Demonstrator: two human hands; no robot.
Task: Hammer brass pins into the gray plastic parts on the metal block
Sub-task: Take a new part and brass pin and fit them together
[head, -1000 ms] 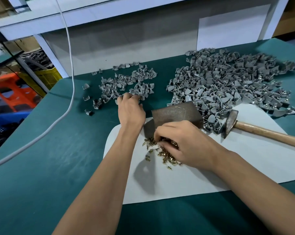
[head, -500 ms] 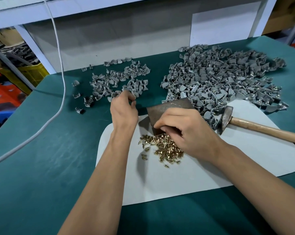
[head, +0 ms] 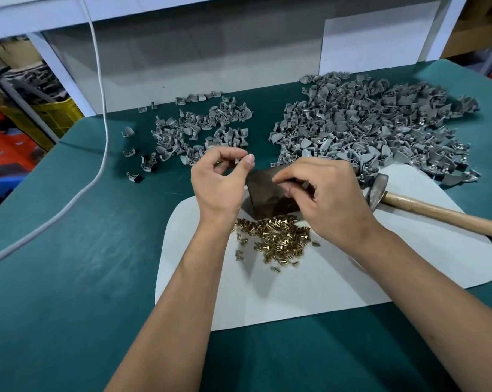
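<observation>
- left hand [head: 219, 179] raised just above the table, thumb and forefinger pinching a small gray plastic part [head: 237, 159]; other fingers loosely curled
- right hand [head: 321, 190] over the metal block [head: 267, 193], fingertips drawn together as if pinching something small; what it holds is hidden, cannot tell if it is a pin
- metal block dark and worn, sitting at the far edge of the white mat [head: 324, 281], partly covered by the right hand
- heap of brass pins [head: 276, 239] on the mat, just in front of the block, between the two wrists
- hammer [head: 409, 205] lying on the mat to the right, head near the block, wooden handle pointing right; untouched
- big pile of gray parts [head: 375, 128] behind the block on the right; smaller scattered pile [head: 199, 128] on the left
- green table [head: 69, 264]; white cable [head: 103, 131] trailing across its left side
</observation>
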